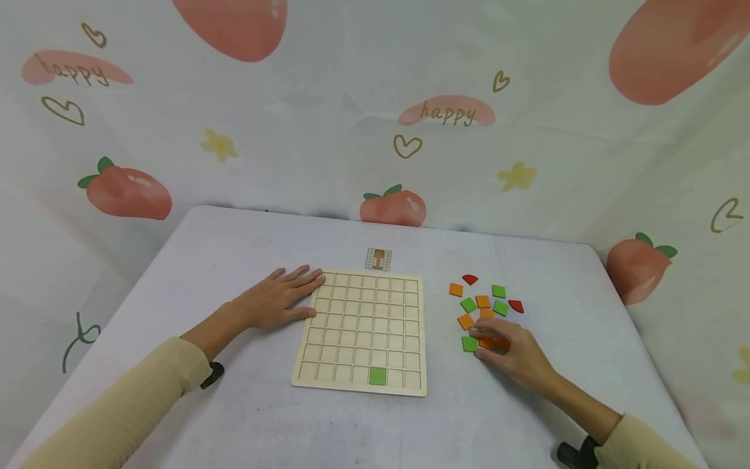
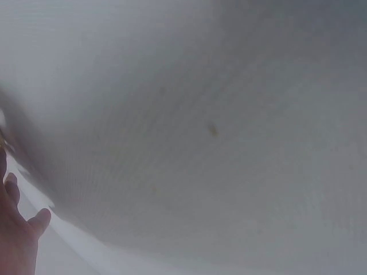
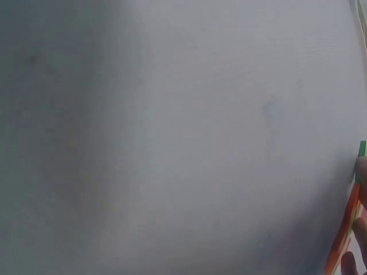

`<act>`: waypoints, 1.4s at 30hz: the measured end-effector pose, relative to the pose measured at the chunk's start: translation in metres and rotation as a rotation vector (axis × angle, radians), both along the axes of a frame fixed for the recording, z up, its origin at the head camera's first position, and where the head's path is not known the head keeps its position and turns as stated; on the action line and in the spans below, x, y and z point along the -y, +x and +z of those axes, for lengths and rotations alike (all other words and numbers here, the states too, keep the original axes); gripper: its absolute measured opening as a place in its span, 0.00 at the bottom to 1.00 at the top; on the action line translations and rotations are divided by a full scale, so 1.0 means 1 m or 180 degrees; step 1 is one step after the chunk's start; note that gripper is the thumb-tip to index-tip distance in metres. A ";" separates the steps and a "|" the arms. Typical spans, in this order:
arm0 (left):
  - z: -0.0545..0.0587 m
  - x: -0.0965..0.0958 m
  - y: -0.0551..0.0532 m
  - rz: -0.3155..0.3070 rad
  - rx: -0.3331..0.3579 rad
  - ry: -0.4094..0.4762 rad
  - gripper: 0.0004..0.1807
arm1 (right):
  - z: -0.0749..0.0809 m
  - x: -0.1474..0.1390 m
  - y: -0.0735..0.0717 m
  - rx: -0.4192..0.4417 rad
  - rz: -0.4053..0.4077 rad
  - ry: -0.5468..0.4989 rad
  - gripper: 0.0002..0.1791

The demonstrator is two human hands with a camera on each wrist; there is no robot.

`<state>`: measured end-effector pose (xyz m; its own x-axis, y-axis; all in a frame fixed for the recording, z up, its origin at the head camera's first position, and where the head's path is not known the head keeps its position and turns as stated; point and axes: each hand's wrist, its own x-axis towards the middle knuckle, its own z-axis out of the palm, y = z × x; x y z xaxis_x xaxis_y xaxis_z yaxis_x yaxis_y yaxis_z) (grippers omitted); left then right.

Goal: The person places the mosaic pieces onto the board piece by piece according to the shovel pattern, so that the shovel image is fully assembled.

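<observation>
A pale wooden board (image 1: 363,322) marked in a grid of squares lies on the table, with one green tile (image 1: 377,376) in its bottom row. My left hand (image 1: 281,299) rests with fingers spread, its fingertips and thumb at the board's upper left edge. Only part of the left hand (image 2: 20,223) shows in its wrist view. To the right of the board, my right hand (image 1: 512,352) is over loose tiles, its thumb beside a green square tile (image 1: 469,344). Orange tiles (image 1: 486,342) are partly hidden beneath its fingers, which are bent with a gap from the thumb.
Several loose orange and green squares, such as an orange tile (image 1: 456,289), lie right of the board with red wedge pieces (image 1: 470,279). A small printed pattern card (image 1: 378,259) lies beyond the board. A patterned cloth (image 1: 316,130) hangs behind the white table (image 1: 246,417).
</observation>
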<state>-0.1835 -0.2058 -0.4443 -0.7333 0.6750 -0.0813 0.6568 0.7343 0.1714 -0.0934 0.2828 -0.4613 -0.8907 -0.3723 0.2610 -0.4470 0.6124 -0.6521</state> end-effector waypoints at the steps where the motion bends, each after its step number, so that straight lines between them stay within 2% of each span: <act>1: 0.000 0.000 0.000 0.0001 -0.0009 -0.0007 0.41 | 0.000 0.001 -0.001 -0.0033 0.0001 0.0017 0.29; 7: -0.001 0.001 -0.001 0.0017 -0.0006 -0.0021 0.41 | -0.001 0.009 -0.003 -0.0152 0.0037 0.0048 0.26; 12: -0.001 0.001 -0.001 0.0003 -0.0013 0.0017 0.41 | 0.001 0.016 -0.004 -0.0086 0.0043 0.0058 0.27; 15: -0.001 0.001 0.000 -0.0009 -0.0029 0.0029 0.41 | 0.004 0.021 -0.004 -0.0089 0.0083 0.0031 0.28; 21: 0.000 0.002 0.000 -0.0002 -0.0010 0.0034 0.41 | 0.020 0.033 -0.008 -0.0223 0.0197 -0.0255 0.27; 30: 0.000 0.001 0.002 -0.0027 -0.0027 0.0080 0.40 | 0.034 0.055 -0.012 0.0057 0.0084 -0.0283 0.25; 34: -0.001 0.001 0.001 -0.0032 -0.0034 0.0076 0.40 | 0.036 0.066 -0.013 0.0135 0.0147 -0.0392 0.24; 42: 0.000 0.001 0.001 -0.0009 0.0019 0.0051 0.41 | 0.038 0.094 -0.013 0.0170 0.0350 -0.0403 0.23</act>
